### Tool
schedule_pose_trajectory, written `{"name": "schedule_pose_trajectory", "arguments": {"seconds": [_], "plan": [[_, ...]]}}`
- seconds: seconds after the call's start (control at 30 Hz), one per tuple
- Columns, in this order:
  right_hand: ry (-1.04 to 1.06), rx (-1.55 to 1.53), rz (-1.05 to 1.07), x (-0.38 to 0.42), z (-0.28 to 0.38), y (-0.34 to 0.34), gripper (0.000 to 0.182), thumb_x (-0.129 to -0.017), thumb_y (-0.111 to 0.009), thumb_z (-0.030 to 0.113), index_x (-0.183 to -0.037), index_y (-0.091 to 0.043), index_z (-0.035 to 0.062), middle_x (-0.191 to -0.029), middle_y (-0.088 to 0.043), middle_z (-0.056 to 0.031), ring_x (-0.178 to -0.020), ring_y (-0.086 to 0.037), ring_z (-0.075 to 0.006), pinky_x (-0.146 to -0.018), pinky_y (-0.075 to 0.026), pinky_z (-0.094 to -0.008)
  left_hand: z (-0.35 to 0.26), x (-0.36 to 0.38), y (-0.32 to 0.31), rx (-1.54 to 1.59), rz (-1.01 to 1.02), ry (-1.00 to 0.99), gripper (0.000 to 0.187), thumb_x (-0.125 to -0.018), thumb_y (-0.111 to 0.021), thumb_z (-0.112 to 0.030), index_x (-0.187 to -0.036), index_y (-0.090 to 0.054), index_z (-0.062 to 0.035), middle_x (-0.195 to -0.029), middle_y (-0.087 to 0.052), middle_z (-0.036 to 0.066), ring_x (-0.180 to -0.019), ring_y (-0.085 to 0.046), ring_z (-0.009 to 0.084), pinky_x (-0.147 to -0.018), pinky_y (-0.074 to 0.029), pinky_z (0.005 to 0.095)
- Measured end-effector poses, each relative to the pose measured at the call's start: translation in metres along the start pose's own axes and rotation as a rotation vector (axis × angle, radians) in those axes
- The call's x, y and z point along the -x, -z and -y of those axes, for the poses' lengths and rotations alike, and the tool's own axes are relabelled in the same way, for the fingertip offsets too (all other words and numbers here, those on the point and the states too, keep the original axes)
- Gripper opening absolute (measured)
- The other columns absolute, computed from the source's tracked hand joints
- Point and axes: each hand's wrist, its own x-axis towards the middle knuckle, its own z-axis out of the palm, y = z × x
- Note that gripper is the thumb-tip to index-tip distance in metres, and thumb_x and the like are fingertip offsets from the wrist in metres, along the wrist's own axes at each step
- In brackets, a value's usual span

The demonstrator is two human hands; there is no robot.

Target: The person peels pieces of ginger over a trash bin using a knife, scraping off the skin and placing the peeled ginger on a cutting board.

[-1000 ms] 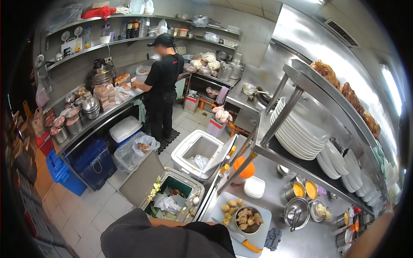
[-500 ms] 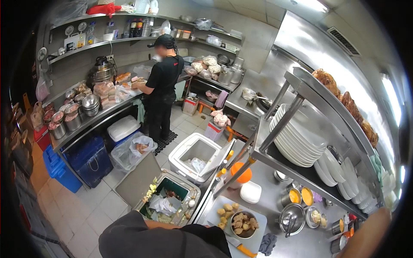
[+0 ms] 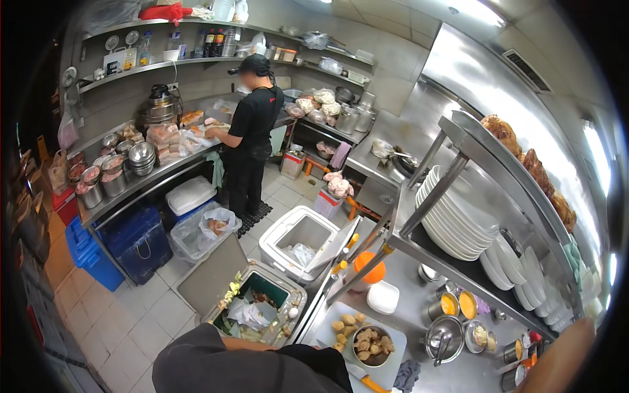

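One open, dull-green plastic waste bin [image 3: 299,296], with scraps inside, stands beyond the left forearm [image 3: 244,343]; its single flat grey lid [image 3: 211,268] is tilted back on the left. The left fingers are hidden behind dark clothing; their opening and any hold cannot be told.

To the right of this hidden place, one pale rectangular chopping board [image 3: 393,362] lies along the left edge of the steel tabletop [image 3: 436,381]. It bears at least five loose tan rounded lumps [image 3: 342,326] and, to their right, one round steel bowl [image 3: 374,363] heaped with similar pieces. Below the bowl rests one orange-handled steel knife [image 3: 364,376], its long axis diagonal: blade toward the upper left, handle toward the lower right, near the board's lower edge.

One crumpled dark-grey cloth [image 3: 407,375] lies just beside the board. A stretch of bare steel separates it from the blurred right arm [image 3: 565,360] at the margin. The right fingers cannot be made out, nor can their spread or any grip.
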Motion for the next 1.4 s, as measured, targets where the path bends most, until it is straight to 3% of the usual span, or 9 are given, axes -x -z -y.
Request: {"name": "schedule_pose_trajectory", "arguments": {"seconds": [0.43,0.57,0.7,0.8,0.87,1.0,1.13,1.2,1.4], "plan": [[0.354,-0.401,-0.258,0.054,0.093,0.103,0.022,-0.087,-0.059,0.015,-0.103,-0.064,0.0007,-0.093,-0.067,-0.0088,-0.085,-0.065,-0.0199,-0.076,-0.051,-0.0309,0.005,-0.012,-0.021,0.011,-0.004,-0.063,0.039,-0.097,-0.044,-0.043,-0.115,-0.059,-0.0109,-0.105,-0.067,0.017,-0.1,-0.063,0.0344,-0.086,-0.048,0.0427],[0.726,-0.52,-0.629,0.121,0.145,0.217,0.022,-0.087,-0.059,0.015,-0.104,-0.064,0.0001,-0.094,-0.067,-0.0087,-0.086,-0.065,-0.0196,-0.076,-0.051,-0.0307,0.093,-0.093,-0.076,0.142,0.008,-0.209,0.039,-0.097,-0.044,-0.042,-0.115,-0.059,-0.011,-0.105,-0.067,0.017,-0.1,-0.063,0.0344,-0.086,-0.048,0.0428],[1.311,-0.516,-1.027,0.213,0.191,0.331,0.023,-0.088,-0.058,0.014,-0.105,-0.064,-0.0005,-0.095,-0.067,-0.0086,-0.086,-0.065,-0.0193,-0.076,-0.051,-0.0305,-0.041,0.005,-0.002,-0.064,-0.013,-0.171,0.055,-0.089,-0.054,-0.055,-0.114,-0.064,-0.0083,-0.109,-0.068,0.021,-0.102,-0.065,0.0403,-0.086,-0.05,0.0498],[1.747,-0.465,-1.105,0.274,0.233,0.378,0.023,-0.088,-0.058,0.013,-0.105,-0.064,-0.001,-0.095,-0.067,-0.0086,-0.086,-0.065,-0.0191,-0.077,-0.051,-0.0303,-0.023,-0.009,0.001,0.376,0.166,-0.255,0.041,-0.088,-0.061,-0.048,-0.097,-0.072,-0.0089,-0.083,-0.069,0.004,-0.069,-0.062,0.0133,-0.06,-0.05,0.0302],[1.876,-0.414,-1.11,0.293,0.258,0.394,0.023,-0.088,-0.057,0.013,-0.106,-0.064,-0.0013,-0.096,-0.067,-0.0085,-0.087,-0.065,-0.0189,-0.077,-0.051,-0.0302,-0.04,0.012,0.022,0.482,0.145,-0.102,0.034,-0.087,-0.066,-0.043,-0.092,-0.071,-0.0095,-0.075,-0.064,0.001,-0.062,-0.058,0.0104,-0.054,-0.047,0.027],[1.656,-0.421,-1.095,0.28,0.242,0.384,0.023,-0.089,-0.057,0.012,-0.106,-0.063,-0.0019,-0.097,-0.067,-0.0084,-0.087,-0.065,-0.0186,-0.077,-0.051,-0.03,-0.05,0.061,0.05,0.702,-0.02,-0.104,0.029,-0.092,-0.065,-0.035,-0.104,-0.064,-0.0092,-0.085,-0.065,0.002,-0.073,-0.06,0.0098,-0.06,-0.047,0.0229],[0.586,-0.632,-0.595,0.166,0.132,0.259,0.024,-0.089,-0.056,0.011,-0.107,-0.063,-0.0025,-0.098,-0.068,-0.0084,-0.088,-0.065,-0.0183,-0.078,-0.051,-0.0298,-0.028,0.108,0.068,1.064,-0.147,0.011,0.021,-0.095,-0.058,-0.028,-0.107,-0.054,-0.0118,-0.089,-0.065,0.004,-0.073,-0.059,0.0115,-0.06,-0.043,0.023],[0.146,-0.458,-0.204,0.111,0.065,0.165,0.022,-0.081,-0.076,0.011,-0.099,-0.068,0.0039,-0.096,-0.072,-0.0046,-0.084,-0.068,-0.0126,-0.079,-0.051,-0.0248,-0.009,0.128,0.073,1.128,-0.114,-0.001,0.017,-0.095,-0.056,-0.027,-0.105,-0.053,-0.0126,-0.089,-0.064,0.005,-0.072,-0.058,0.012,-0.059,-0.042,0.0234],[0.028,0.202,-0.231,0.092,-0.013,0.017,0.069,-0.064,-0.062,0.001,-0.131,-0.052,0.0125,-0.122,-0.059,-0.0137,-0.117,-0.055,-0.0344,-0.098,-0.041,-0.0493,0.002,0.154,0.075,1.224,-0.174,0.139,0.015,-0.095,-0.053,-0.025,-0.102,-0.053,-0.0129,-0.09,-0.064,0.007,-0.071,-0.057,0.0146,-0.062,-0.044,0.0269]]}}
